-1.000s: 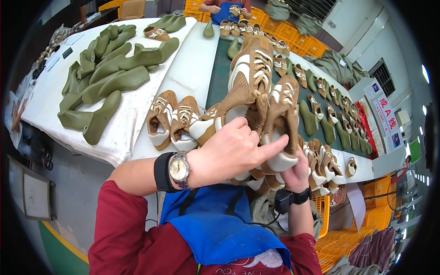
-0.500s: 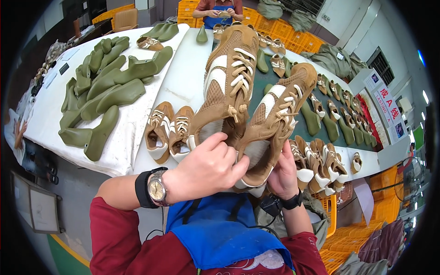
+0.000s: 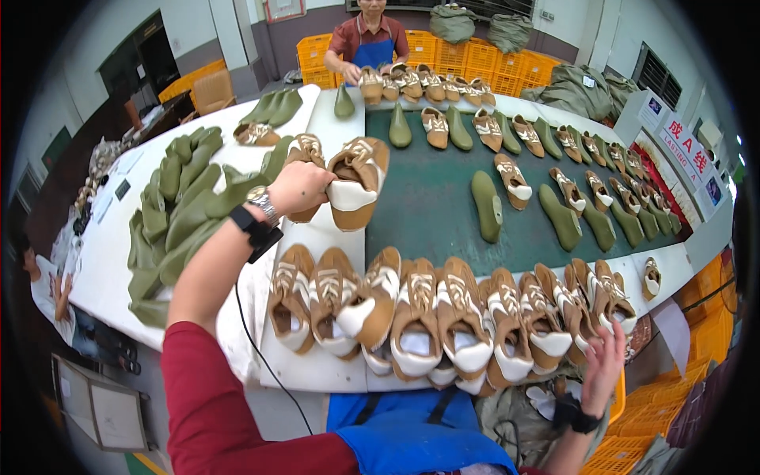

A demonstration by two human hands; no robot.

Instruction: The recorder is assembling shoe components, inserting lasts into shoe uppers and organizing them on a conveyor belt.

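My left hand [image 3: 303,190] is closed on the heels of a pair of brown and white sneakers, lifted over the white table edge beside the green mat. The nearer sneaker [image 3: 356,186] shows its white heel; its mate [image 3: 307,150] is partly hidden behind my fingers. At the right, my right hand [image 3: 605,366] is raised with fingers apart and holds nothing. It is close to the end of a row of similar laced sneakers [image 3: 467,324] along the near table edge, heels toward me. One sneaker [image 3: 370,305] in that row lies tilted on others.
Green shoe lasts [image 3: 178,198] are heaped on the white-covered table at left. More lasts and shoe uppers line the green mat [image 3: 427,214]. Across the table, a person in a blue apron [image 3: 372,54] touches a row of shoes. Orange crates [image 3: 451,55] stand behind.
The two sneakers were close before me with both hands on them. My left hand has carried them forward and left; my right hand has let go and moved right.
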